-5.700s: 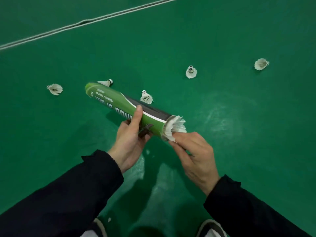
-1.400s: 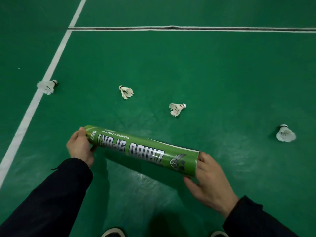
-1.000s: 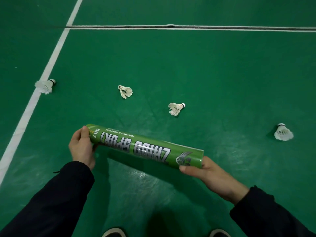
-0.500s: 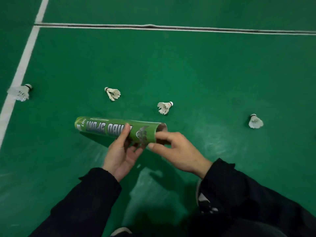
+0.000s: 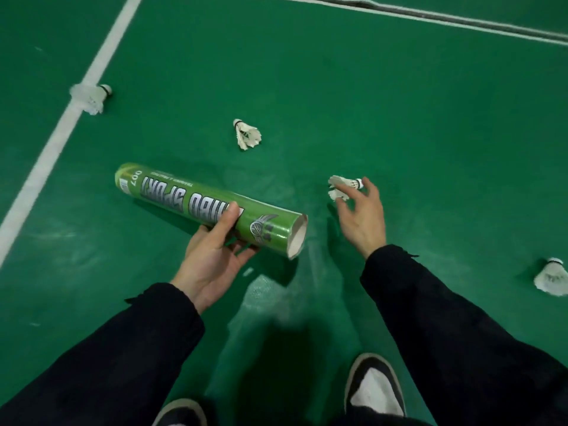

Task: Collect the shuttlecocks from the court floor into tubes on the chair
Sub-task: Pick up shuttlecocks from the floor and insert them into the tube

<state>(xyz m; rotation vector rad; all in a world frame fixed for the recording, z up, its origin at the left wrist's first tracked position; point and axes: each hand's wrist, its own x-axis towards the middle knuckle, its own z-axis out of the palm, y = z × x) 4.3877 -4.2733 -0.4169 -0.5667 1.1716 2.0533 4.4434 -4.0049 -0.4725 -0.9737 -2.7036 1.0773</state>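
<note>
On the green court floor [image 5: 399,118], four shuttlecocks lie scattered: one on the white line [image 5: 46,158] at far left [image 5: 89,98], one in the middle ahead [image 5: 247,135], one under the right hand [image 5: 342,186], one at the right edge [image 5: 551,278].

Change from half a second ago: the right hand [image 5: 362,216] has left the tube mouth and gone out to the nearest shuttlecock. Fingers spread and relaxed, fingertips at the feathers and cork; not yet closed around it, and whether they touch it cannot be told. The left hand [image 5: 215,253] alone now carries the green tube [image 5: 209,210], thumb across the top, fingers curled underneath, gripping near the open end. The tube hangs above the floor, nearly level, capped end pointing away to the left, open end toward the right hand.

Container: the tube mouth shows pale cardboard inside; no feathers stick out, and the interior is too dark and angled to tell what it holds.

Both sleeves are dark. Two dark-and-white shoes [image 5: 373,392] show at the bottom of the view. A second line with a dark seam [image 5: 430,16] crosses the top right corner.
</note>
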